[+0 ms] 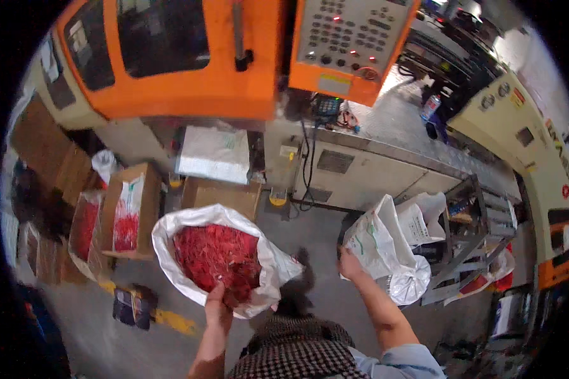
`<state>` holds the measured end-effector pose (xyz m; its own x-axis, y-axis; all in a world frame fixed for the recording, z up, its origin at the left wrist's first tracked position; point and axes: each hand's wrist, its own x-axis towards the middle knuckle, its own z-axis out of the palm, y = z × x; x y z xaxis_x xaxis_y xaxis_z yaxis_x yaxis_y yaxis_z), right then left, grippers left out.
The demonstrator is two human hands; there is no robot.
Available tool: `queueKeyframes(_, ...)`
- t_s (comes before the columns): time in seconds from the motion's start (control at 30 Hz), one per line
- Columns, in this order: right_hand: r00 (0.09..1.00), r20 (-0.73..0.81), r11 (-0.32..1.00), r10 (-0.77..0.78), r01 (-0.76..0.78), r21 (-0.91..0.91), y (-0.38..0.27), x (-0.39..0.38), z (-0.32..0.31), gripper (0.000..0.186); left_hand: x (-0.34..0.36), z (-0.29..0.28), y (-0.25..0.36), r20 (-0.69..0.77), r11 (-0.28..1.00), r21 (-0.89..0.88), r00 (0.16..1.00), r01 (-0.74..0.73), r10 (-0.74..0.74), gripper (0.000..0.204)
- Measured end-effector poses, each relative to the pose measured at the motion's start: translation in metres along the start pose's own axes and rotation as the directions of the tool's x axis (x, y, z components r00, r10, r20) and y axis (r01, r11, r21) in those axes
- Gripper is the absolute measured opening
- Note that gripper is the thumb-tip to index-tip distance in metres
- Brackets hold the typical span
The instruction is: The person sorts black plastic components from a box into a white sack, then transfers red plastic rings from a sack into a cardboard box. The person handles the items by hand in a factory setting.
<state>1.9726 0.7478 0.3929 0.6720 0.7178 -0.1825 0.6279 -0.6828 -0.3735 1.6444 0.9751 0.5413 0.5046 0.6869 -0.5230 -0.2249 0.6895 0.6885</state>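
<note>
A white woven sack (160, 237) stands wide open in front of me, its rim rolled outward. Red thin plastic-looking scraps (218, 256) fill it nearly to the top. My left hand (217, 308) is closed on the near rim of this sack, with the thumb over the inner side; its other fingers are mostly hidden. To the right, a second white sack (376, 243) with faint green print leans upright. My right hand (349, 263) grips the left edge of that sack, arm stretched out. What this second sack contains is hidden.
Ahead stands an orange machine (246, 95) with a button panel (348, 38). Cardboard boxes (142, 189) with red pieces sit at left, a metal rack (480, 215) at right. Another white sack (423, 215) and a clear bag (409, 281) adjoin the right-hand sack. A dark bundle (133, 308) lies on the floor.
</note>
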Motion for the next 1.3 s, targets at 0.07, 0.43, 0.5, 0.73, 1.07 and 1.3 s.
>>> queueKeyframes(0.07,0.988,0.031,0.987,-0.153,0.154,-0.033,-0.04,0.041,0.001,0.055,-0.002,0.009,0.001,-0.105,0.997,-0.006,0.992,-0.076,0.075,0.022)
queueKeyframes(0.43,0.957,-0.083,0.948,-0.279,0.288,0.134,-0.187,0.228,-0.064,0.063,0.014,0.002,-0.03,-0.519,0.943,-0.139,0.833,-0.302,0.19,0.027)
queueKeyframes(0.5,0.924,-0.257,0.944,-0.283,0.316,0.095,-0.171,0.301,-0.08,0.061,0.019,0.03,-0.031,-0.595,0.938,-0.145,0.785,-0.315,0.172,0.027)
queueKeyframes(0.73,0.886,-0.342,0.943,-0.314,0.25,-0.218,-0.182,0.441,-0.137,0.064,0.053,0.086,-0.083,-0.65,0.908,-0.198,0.743,-0.369,0.16,0.026)
queueKeyframes(1.07,0.948,-0.234,0.974,-0.217,0.194,-0.117,-0.223,0.467,-0.161,0.043,0.058,0.115,-0.081,-0.622,0.962,-0.087,0.768,-0.26,0.151,0.028)
queueKeyframes(1.3,0.92,-0.277,0.939,-0.276,0.196,-0.282,-0.218,0.471,-0.151,0.024,0.056,0.107,-0.062,-0.629,0.956,-0.059,0.754,-0.287,0.188,0.029)
